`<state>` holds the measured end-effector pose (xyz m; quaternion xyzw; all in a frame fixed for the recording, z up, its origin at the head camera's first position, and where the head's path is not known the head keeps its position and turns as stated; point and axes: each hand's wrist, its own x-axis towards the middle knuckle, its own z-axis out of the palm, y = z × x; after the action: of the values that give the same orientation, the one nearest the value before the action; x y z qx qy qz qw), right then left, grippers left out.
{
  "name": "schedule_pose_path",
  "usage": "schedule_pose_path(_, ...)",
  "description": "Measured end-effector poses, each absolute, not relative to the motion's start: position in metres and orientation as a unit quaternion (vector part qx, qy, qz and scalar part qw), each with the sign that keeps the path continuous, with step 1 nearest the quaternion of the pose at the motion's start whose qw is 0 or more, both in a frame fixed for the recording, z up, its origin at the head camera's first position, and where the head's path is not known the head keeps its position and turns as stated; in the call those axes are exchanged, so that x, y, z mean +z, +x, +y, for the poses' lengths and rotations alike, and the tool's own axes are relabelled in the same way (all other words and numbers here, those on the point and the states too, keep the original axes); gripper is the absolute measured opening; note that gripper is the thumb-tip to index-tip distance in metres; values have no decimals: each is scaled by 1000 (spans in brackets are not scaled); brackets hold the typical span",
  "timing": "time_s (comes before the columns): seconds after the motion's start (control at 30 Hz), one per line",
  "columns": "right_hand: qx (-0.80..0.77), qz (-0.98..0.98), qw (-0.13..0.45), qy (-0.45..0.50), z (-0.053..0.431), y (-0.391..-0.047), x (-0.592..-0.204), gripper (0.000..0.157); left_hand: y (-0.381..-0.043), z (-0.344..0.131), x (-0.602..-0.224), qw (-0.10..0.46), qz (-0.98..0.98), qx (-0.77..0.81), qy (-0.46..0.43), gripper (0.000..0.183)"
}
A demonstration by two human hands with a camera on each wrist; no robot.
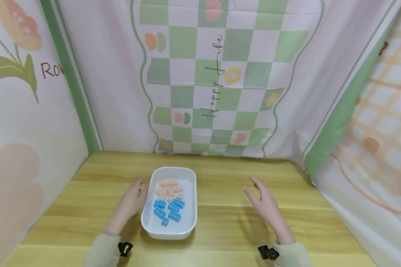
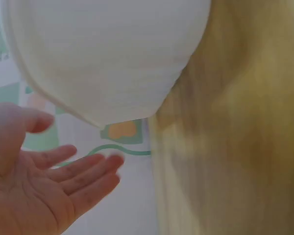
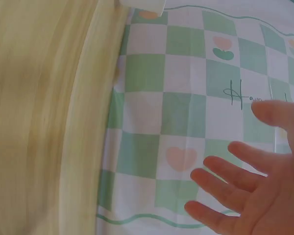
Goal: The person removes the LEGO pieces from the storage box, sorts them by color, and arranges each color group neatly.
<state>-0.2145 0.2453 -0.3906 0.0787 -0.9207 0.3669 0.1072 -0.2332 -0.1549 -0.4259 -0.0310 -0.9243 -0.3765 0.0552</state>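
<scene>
A white plastic tub [image 1: 188, 222] stands on the wooden table, left of the middle. Inside it, light-pink toy building bricks [image 1: 169, 187] lie toward the far end and several blue building bricks [image 1: 174, 207] nearer the front. My left hand [image 1: 131, 198] is beside the tub's left wall, thumb nearest the rim; the left wrist view shows this hand [image 2: 54, 186] with palm bare and fingers extended. Well to the right of the tub, my right hand [image 1: 264, 202] hovers over the table. Its fingers are spread and nothing is in it, as the right wrist view of the hand [image 3: 255, 186] confirms.
The wooden table [image 1: 224, 222] extends around the tub. A patterned curtain [image 1: 207, 74] hangs along its back edge, with further printed cloth [image 1: 13, 167] at the left and a cloth panel [image 1: 371, 155] at the right. Both wrists wear black straps.
</scene>
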Motion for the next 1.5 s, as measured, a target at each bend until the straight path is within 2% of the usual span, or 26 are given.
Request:
schedule_pose_path(0.33,404,-896,172,71,228,-225,-397,30,-244,-145,-443,20,-923,-383,24,46)
schedule_pose_path(0.67,409,-893,154,106,191,-238,-401,22,-248,-146,-453,15,-909,-416,13,47)
schedule_pose_path(1.0,391,-886,168,184,145,-254,-411,15,-246,-145,-455,13,-887,-462,4,45)
schedule_pose_path(1.3,355,-890,105,268,103,-284,-412,19,-245,-146,-452,-4,-871,-491,17,46)
schedule_pose_path(1.5,350,-886,91,290,86,-298,-418,18,-243,-146,-455,-4,-865,-501,11,44)
